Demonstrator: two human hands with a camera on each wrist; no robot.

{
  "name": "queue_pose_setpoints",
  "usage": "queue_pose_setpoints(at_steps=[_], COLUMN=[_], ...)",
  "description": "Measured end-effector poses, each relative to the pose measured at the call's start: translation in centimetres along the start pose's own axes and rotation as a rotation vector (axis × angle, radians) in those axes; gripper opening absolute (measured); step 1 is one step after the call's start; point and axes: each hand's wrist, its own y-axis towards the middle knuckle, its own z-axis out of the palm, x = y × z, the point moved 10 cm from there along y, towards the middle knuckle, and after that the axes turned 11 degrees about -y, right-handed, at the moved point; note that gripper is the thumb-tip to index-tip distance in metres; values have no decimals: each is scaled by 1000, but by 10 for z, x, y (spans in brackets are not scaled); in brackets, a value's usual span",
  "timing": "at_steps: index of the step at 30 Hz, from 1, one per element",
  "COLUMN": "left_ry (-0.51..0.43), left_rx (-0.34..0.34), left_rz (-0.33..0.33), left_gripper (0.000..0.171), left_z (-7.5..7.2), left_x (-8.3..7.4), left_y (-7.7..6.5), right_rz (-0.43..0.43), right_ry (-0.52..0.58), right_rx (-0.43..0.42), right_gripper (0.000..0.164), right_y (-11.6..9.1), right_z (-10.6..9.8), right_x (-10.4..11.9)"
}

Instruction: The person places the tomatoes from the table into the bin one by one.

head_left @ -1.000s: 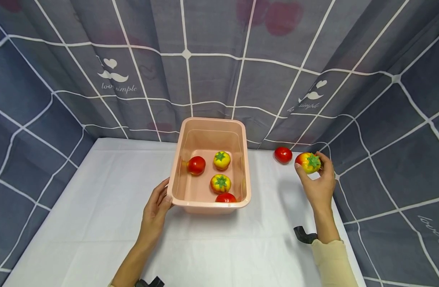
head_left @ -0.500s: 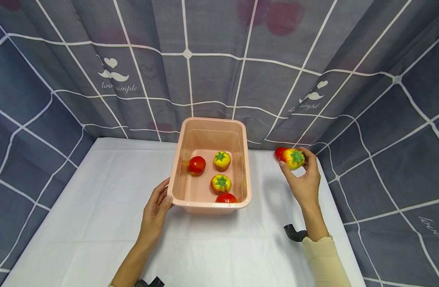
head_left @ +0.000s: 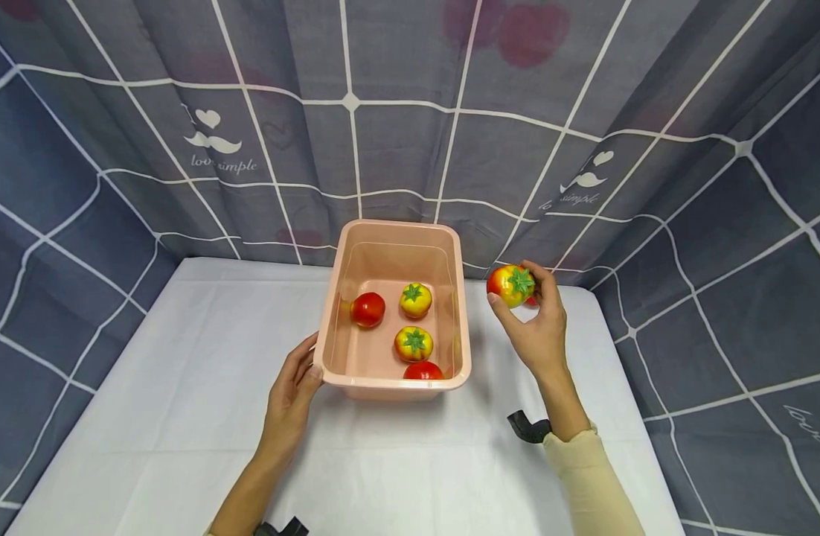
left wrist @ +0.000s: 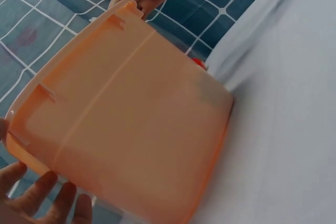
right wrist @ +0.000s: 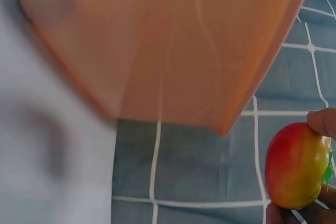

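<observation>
In the head view, my right hand (head_left: 542, 331) holds a red-and-yellow tomato (head_left: 509, 285) with a green leafy top between thumb and fingers, above the table just right of a pink plastic bin (head_left: 398, 384). The right wrist view shows this tomato (right wrist: 293, 166) close up beside the bin wall (right wrist: 157, 45). My left hand (head_left: 292, 388) grips the bin at its front left corner, thumb at the rim and fingers along the outer side. Inside lie a red tomato (head_left: 367, 310), a yellow tomato (head_left: 416, 300), a yellow-red tomato (head_left: 413, 343) and another red tomato (head_left: 423, 371), partly hidden by the front rim.
A further red tomato (head_left: 532, 301) lies on the white-covered table (head_left: 410, 461), mostly hidden behind the right hand and its tomato. Grey checked curtains (head_left: 396, 149) hang along the back and both sides. Each wrist carries a black bracket (head_left: 527, 428).
My right hand has moved left with the tomato, passing in front of the red tomato on the table and nearing the bin. The left hand and the bin stay where they were.
</observation>
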Motion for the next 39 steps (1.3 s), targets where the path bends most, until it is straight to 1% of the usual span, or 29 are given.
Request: queue_pose_setpoints(at_steps=[4,8,13,18,23,28,34,39], left_ry=[1,-7,-3,-1,-4,-4,11,-9], left_rx=[8,-3,14,24,10,-8,6,-18], left_rz=[9,7,18,19,16,6,17,15], left_gripper=[51,50,51,51,51,51,52,51], left_z=[2,1,2,2,1,0,0,-1], left_x=[0,0,0,0,1,1,-1,0], left_y=[0,0,0,1,0,0,0,0], right_rz=[-24,-59,-92,-127,-142,-139,-137,-143], right_ry=[26,72,113,142,151,147,154,138], right_rx=[17,39,60,82,121,128,156,178], right_gripper=[74,72,74,72,71,70,70,71], right_y=[0,1,2,1,-2,-3,-5,-9], right_z=[9,19,32,42,53,56,61,67], right_x=[12,26,42,54,61,63,67,68])
